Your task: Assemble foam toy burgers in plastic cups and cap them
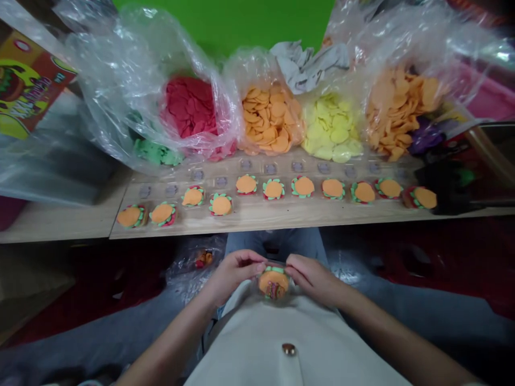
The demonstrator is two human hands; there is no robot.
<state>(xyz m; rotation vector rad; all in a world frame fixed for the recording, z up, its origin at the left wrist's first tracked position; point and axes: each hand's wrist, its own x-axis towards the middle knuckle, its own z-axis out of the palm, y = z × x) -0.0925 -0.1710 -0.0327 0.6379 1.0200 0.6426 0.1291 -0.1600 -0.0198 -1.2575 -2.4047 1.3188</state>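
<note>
Over my lap I hold a small clear plastic box with an orange and green burger-shaped piece inside and a printed label on its face. My left hand pinches the box's upper left edge between thumb and fingers. At the upper right edge, my right hand grips it the same way. Ahead on the table, a row of similar burger pieces in clear trays runs from left to right. Behind them are clear blister lids with small printed labels.
Along the back of the wooden table stand plastic bags of red pieces, orange pieces, yellow pieces and green pieces. A printed box stands at left. A dark object is at the right end.
</note>
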